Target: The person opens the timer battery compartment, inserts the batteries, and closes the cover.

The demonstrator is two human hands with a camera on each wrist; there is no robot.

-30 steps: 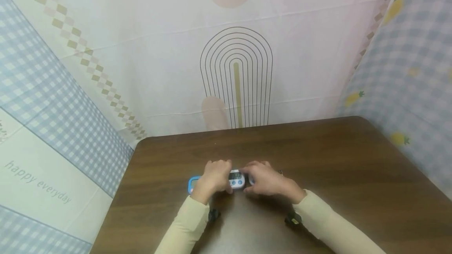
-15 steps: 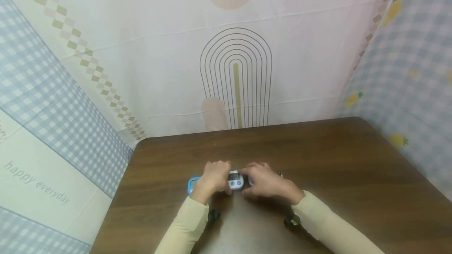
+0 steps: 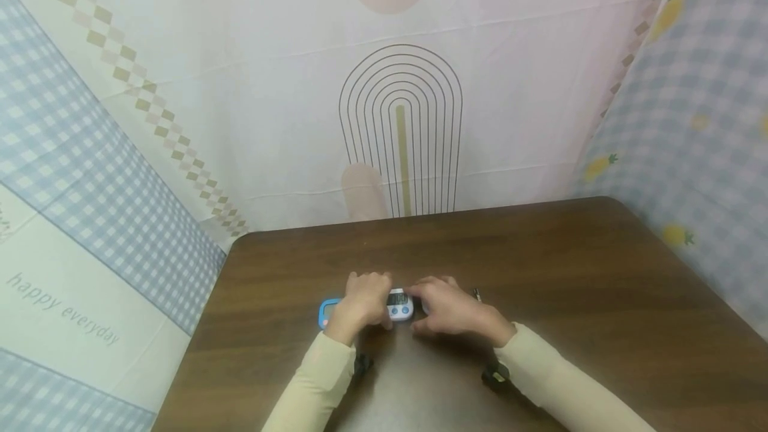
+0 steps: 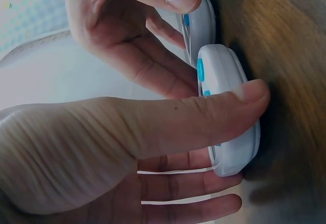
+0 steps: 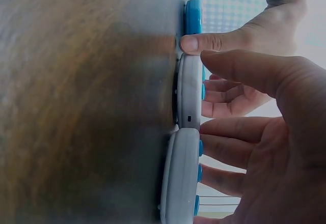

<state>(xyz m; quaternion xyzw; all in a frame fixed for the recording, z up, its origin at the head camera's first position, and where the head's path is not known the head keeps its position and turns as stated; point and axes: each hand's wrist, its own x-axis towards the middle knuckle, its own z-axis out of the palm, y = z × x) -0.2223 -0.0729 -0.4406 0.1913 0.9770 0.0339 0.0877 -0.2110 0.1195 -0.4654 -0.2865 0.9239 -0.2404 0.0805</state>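
Observation:
My left hand (image 3: 363,302) grips a white digital timer (image 3: 401,305) with blue buttons, its thumb along the near side and fingers on the far side. The number display shows past that hand in the head view. End to end with it lies a second white timer (image 5: 182,178), mostly covered by my right hand (image 3: 447,305) in the head view. The right hand's fingers reach along this timer's far side, with the thumb on the near side by the join. At the left, a blue timer (image 3: 327,312) is partly hidden behind my left hand.
All the timers lie in a row on a brown wooden table (image 3: 540,252). Just beyond my right hand a small dark and shiny object (image 3: 477,295) shows. Patterned cloth (image 3: 288,119) hangs behind the table and at both sides.

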